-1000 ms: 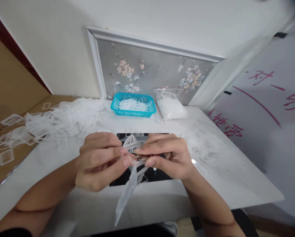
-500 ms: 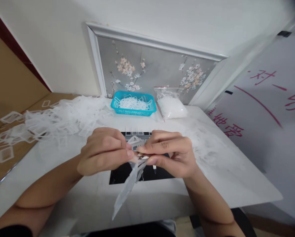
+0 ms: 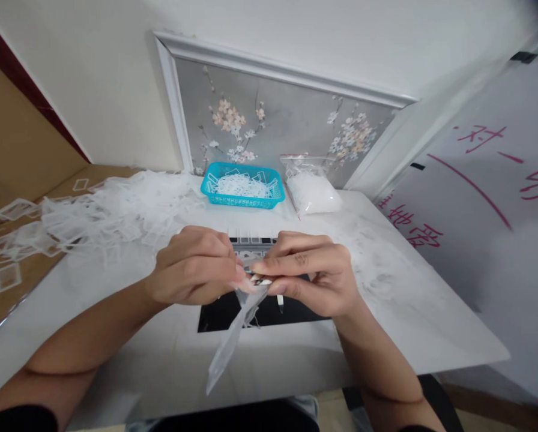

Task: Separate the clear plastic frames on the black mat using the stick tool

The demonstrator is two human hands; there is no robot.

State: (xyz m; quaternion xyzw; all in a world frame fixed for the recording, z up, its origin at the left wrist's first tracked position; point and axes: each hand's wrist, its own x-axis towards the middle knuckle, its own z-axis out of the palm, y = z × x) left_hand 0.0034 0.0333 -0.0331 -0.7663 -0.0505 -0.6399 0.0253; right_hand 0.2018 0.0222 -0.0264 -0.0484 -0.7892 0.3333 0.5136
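My left hand (image 3: 199, 267) is closed, its thumb and fingers pinching the upper edge of a translucent plastic piece (image 3: 227, 351). Opposite it, my right hand (image 3: 313, 273) pinches the same piece between thumb and fingers, so the fingertips of both hands nearly meet. From the fingers the plastic hangs down to the left in a thin, tapering sheet. Small white and dark bits (image 3: 260, 279) show between the fingertips; what they are I cannot make out. Below the hands lies a black mat (image 3: 219, 315), and a white pen-like tool (image 3: 280, 303) with a dark tip rests on it.
A blue basket (image 3: 244, 202) holds many small white pieces. To its right stands a clear zip bag (image 3: 316, 195) of white material. Translucent rectangular frames (image 3: 102, 210) are heaped at left, with more clear plastic (image 3: 374, 258) at right. A whiteboard (image 3: 476, 198) borders the table's right side.
My left hand has shifted slightly right and up, closer to the right hand. The plastic piece stays pinched, and the part rising above the fingers is less visible.
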